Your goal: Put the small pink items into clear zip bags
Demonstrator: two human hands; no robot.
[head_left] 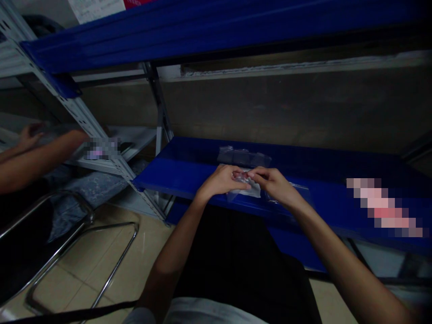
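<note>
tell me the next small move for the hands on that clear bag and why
Probably pinch the bag's top edge apart. Both the left hand and right hand meet at the top of the small clear plastic bag over the blue shelf; whether it is open is unclear.

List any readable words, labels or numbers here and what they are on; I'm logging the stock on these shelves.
None can be read.
White paper sheet on the top shelf: print too small and blurred.
Clear plastic bag held in both hands' fingers: no legible marking.
Clear packets on the blue shelf: no legible label.
</note>
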